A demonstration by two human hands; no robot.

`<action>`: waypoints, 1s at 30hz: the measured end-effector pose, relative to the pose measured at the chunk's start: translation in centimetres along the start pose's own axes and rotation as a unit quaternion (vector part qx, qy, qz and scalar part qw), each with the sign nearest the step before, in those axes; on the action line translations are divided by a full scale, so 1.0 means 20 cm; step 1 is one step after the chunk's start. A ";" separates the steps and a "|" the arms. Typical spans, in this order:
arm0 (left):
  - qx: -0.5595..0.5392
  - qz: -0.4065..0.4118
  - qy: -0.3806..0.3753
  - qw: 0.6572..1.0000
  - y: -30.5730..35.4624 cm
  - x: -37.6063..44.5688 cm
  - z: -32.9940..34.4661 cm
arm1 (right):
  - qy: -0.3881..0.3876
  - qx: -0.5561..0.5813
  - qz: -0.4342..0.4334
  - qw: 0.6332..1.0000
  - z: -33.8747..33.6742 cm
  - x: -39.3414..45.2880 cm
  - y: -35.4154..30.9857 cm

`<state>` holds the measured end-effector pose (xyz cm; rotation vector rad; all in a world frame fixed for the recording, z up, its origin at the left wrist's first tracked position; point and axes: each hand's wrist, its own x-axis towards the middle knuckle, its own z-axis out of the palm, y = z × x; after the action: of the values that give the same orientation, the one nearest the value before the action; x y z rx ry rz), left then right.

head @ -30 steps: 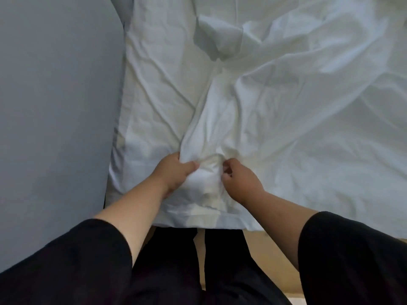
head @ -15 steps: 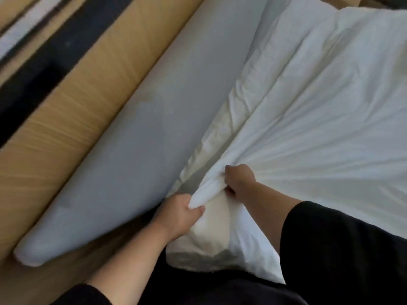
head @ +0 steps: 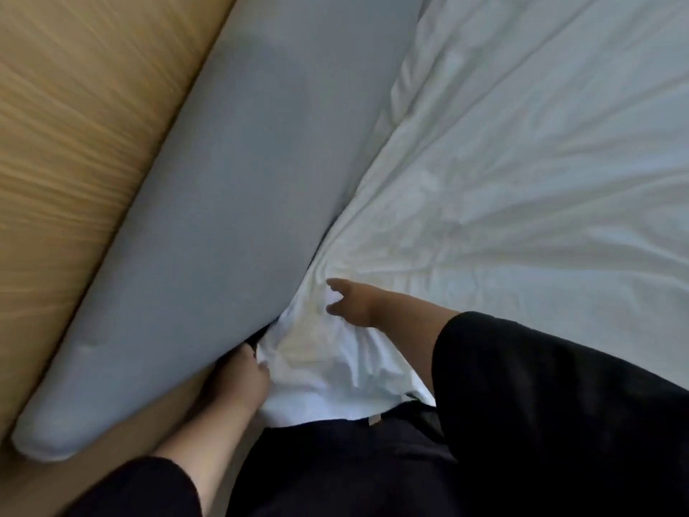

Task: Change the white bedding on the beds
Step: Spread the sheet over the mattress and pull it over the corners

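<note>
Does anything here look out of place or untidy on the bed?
The white sheet is bunched and wrinkled at the near corner, by the grey padded panel. The left hand and right hand are on it there. No damage or stains are visible.

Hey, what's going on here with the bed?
A person in black sleeves is working a white sheet at the corner of a bed, beside a grey-blue mattress leaning on a wooden surface. The left hand grips the sheet's bunched corner low at the mattress edge. The right hand rests on the sheet with fingers spread.
</note>
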<state>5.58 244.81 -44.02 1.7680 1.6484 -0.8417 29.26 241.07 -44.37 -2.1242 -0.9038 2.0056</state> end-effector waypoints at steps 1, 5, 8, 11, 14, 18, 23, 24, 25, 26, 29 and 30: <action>0.021 0.004 -0.015 1.000 0.05 0.01 0.03 | -0.015 -0.032 0.001 0.999 0.00 0.01 0.06; 0.071 0.130 -0.069 0.987 0.26 0.00 0.10 | 0.034 -0.114 0.064 0.991 -0.04 -0.06 0.31; 0.133 0.216 -0.084 0.964 0.44 0.01 0.07 | 0.102 -0.149 0.120 0.976 -0.12 -0.13 0.49; 0.169 0.275 -0.067 0.944 0.68 0.05 0.02 | 0.168 -0.191 0.099 0.962 -0.21 -0.13 0.58; 0.196 0.307 -0.075 0.928 0.87 0.09 0.02 | 0.241 -0.209 0.017 0.948 -0.26 -0.14 0.67; 0.249 0.310 -0.106 0.911 0.99 0.10 0.13 | 0.243 -0.140 0.165 0.945 -0.13 -0.24 1.24; 0.371 0.302 -0.165 0.863 1.07 0.07 0.26 | -0.043 0.022 0.460 0.887 0.28 -0.69 2.04; 0.401 0.308 -0.163 0.847 1.08 0.06 0.28 | -0.050 0.039 0.462 0.885 0.36 -0.77 2.09; 0.427 0.314 -0.158 0.833 1.09 0.04 0.30 | -0.045 0.055 0.454 0.888 0.42 -0.82 2.11; 0.449 0.320 -0.156 0.820 1.11 0.02 0.33 | -0.029 0.076 0.442 0.893 0.46 -0.87 2.10; 0.477 0.337 -0.168 0.794 1.20 -0.05 0.41 | 0.047 0.183 0.392 0.900 0.53 -0.94 2.07; 0.475 0.346 -0.173 0.791 1.23 -0.09 0.43 | 0.090 0.227 0.378 0.893 0.55 -0.96 2.06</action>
<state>29.60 235.19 -48.41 2.3799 0.1740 -1.6207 34.19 194.64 -47.32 -2.4941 0.4842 1.9353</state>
